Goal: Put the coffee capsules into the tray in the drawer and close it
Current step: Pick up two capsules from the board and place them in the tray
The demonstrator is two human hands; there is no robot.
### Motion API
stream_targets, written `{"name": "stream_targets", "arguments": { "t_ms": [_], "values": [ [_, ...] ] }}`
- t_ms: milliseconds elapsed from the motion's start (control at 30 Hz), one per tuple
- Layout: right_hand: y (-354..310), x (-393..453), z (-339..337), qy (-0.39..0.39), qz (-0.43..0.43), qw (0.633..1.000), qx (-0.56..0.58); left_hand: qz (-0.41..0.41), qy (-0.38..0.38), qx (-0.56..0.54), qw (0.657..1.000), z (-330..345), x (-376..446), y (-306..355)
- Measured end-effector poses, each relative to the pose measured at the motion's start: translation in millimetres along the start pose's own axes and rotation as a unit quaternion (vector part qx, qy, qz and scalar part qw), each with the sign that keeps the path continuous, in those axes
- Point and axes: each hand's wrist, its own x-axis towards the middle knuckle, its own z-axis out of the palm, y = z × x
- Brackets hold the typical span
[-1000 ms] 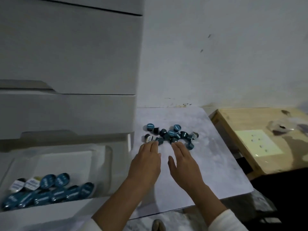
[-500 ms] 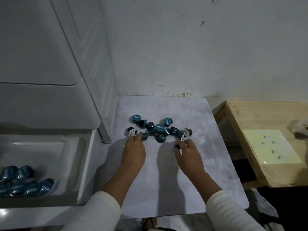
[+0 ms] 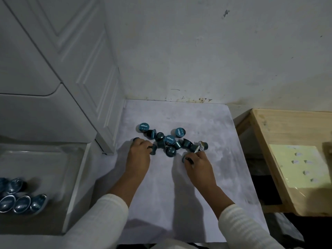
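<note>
Several teal coffee capsules (image 3: 169, 141) lie in a loose pile on the pale grey mat (image 3: 179, 194). My left hand (image 3: 139, 155) sits at the pile's left edge, its fingers curled round a capsule (image 3: 153, 149). At the pile's near right side, my right hand (image 3: 199, 163) pinches a dark capsule (image 3: 186, 159). At the lower left, the open white drawer (image 3: 77, 186) holds a clear tray (image 3: 59, 159) with several capsules (image 3: 21, 202) in it.
A white cabinet (image 3: 77, 69) stands left of the mat, above the drawer. A grey wall closes the back. To the right lies a wooden board (image 3: 287, 141) bearing a pale yellow sheet (image 3: 298, 166). Dark floor shows below the board.
Both hands reached forward from the mat's middle to the capsule pile and curled onto capsules. The view swung right, so the drawer slid to the frame's left edge.
</note>
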Motion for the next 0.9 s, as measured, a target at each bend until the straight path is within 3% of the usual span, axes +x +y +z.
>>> {"name": "stream_targets", "arguments": {
  "t_ms": [200,467,667,900],
  "values": [
    [-0.7,3.0,-0.7,0.01,0.019,0.998,0.059,-0.024,0.015,-0.011,1.0,5.5,0.1,-0.2],
    [-3.7,6.7,0.6,0.028,0.079,0.992,0.098,-0.096,0.006,-0.124,0.988,-1.3,-4.3,5.7],
    [-20.9,3.5,-6.2,0.016,0.113,0.975,0.191,-0.088,-0.026,-0.178,0.98,-23.3,-12.0,16.2],
    [-54.8,3.3,-31.1,0.031,0.109,0.944,0.309,-0.051,-0.013,-0.183,0.982,-71.8,-26.1,27.8]
  ]
}}
